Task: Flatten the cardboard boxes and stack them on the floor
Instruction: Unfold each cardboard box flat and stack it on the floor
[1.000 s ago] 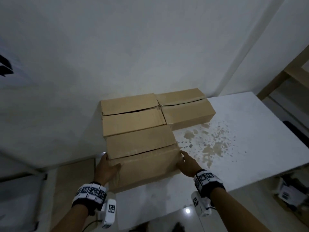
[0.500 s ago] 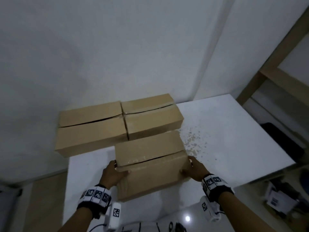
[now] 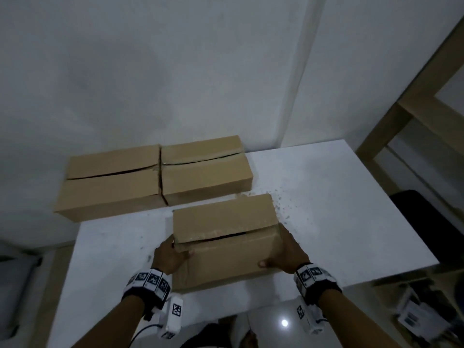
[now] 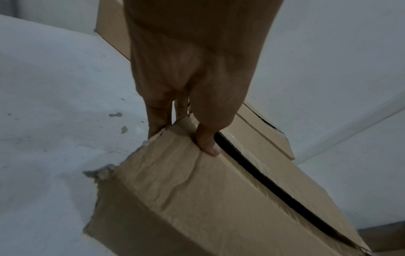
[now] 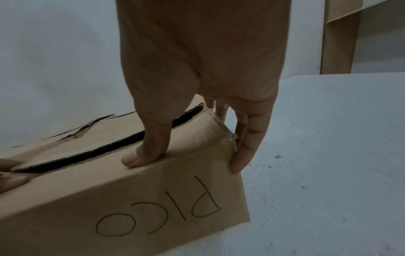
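Pulled clear of the row: the near brown cardboard box [image 3: 226,237] now sits apart from the two brown cardboard boxes [image 3: 155,177] at the back wall and further right along the white tabletop [image 3: 339,209] than a second ago, closer to me.

Grip state: my left hand [image 3: 169,257] clamps the box's left end, thumb on the top panel near the flap slit, fingers down the end face. My right hand [image 3: 286,252] mirrors it on the right end: thumb [image 5: 142,155] flat on top, fingers [image 5: 243,142] wrapped down the side. Both are grasping the box; it looks barely lifted or only resting, can't tell which.

Key relation: the box's long axis runs left-right straight between my hands, so each hand holds one short end and neither is nearer. Top flaps are already parted along a dark centre seam, no tape across the gap visible. Left corner is crumpled and torn, so I'd expect that end to give under squeeze.

Room: the near table edge is just below my wrists, with glossy floor beyond it. Open tabletop to the right; the wooden frame [image 3: 414,109] stands well apart. The back boxes are near the far long side but not touching.

My read: the box needs to come toward me off the edge, then be opened and collapsed low.
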A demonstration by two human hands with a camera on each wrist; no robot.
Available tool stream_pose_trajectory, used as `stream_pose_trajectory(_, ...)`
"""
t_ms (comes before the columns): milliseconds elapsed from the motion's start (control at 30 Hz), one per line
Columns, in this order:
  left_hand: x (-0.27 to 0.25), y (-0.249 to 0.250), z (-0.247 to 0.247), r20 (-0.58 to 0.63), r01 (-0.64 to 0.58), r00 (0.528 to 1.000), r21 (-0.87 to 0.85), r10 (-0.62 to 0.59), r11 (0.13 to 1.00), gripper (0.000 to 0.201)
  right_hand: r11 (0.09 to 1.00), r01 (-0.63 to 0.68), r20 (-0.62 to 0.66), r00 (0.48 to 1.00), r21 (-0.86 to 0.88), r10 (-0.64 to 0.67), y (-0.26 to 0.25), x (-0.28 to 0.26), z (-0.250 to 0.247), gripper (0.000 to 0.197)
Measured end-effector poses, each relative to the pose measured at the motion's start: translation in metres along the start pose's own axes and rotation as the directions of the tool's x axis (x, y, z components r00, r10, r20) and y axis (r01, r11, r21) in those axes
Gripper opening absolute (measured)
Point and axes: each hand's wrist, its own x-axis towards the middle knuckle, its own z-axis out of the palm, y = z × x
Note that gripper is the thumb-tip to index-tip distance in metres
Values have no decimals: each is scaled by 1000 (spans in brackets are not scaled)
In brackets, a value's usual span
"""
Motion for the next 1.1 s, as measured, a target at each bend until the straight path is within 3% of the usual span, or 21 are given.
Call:
stream_pose_trajectory(200, 7, 0, 0, -4, -16, 1000, 0, 16, 1000, 65, 996, -21, 35, 999, -88, 24, 2, 12, -2, 148)
stream_pose_trajectory(333, 23, 8, 11, 12, -44, 999, -96, 45, 994, 65, 949, -70, -81, 996, -308, 47, -19, 3, -20, 143)
stream_pose_trajectory(400, 27, 15, 18, 32, -44, 998, -121, 48, 992, 66, 911, -51, -131, 991, -410, -4, -23, 2, -22, 131)
stream_pose_trajectory(467, 32, 23, 26, 41, -46, 998, -139, 52, 989, 70, 866, 61, -51, 994, -497, -99, -28, 9, -23, 110)
stream_pose_trajectory(533, 37, 29, 35, 57, -29, 998, -169, 39, 985, 75, 784, 207, 132, 978, -585, -159, -40, 18, -17, 94)
stream_pose_trajectory(633, 41, 41, 47, 74, -45, 995, -187, 60, 981, 75, 704, 330, 313, 936, -629, -160, -52, 28, -8, 102)
stream_pose_trajectory(833, 45, 39, 51, 114, 14, 993, -240, 14, 971, 79, 644, 380, 358, 918, -664, -173, -62, 34, -15, 104)
stream_pose_trajectory(933, 45, 36, 42, 219, 104, 975, -313, -35, 944, 83, 615, 412, 354, 909, -672, -222, -60, 33, -13, 109)
stream_pose_trajectory(1000, 45, 36, 30, 355, 156, 935, -346, -25, 925, 91, 607, 440, 319, 898, -662, -302, -62, 31, -13, 109)
stream_pose_trajectory(1100, 51, 47, -7, 500, 90, 866, -216, 31, 972, 120, 560, 474, 239, 865, -680, -441, -68, 26, -19, 96)
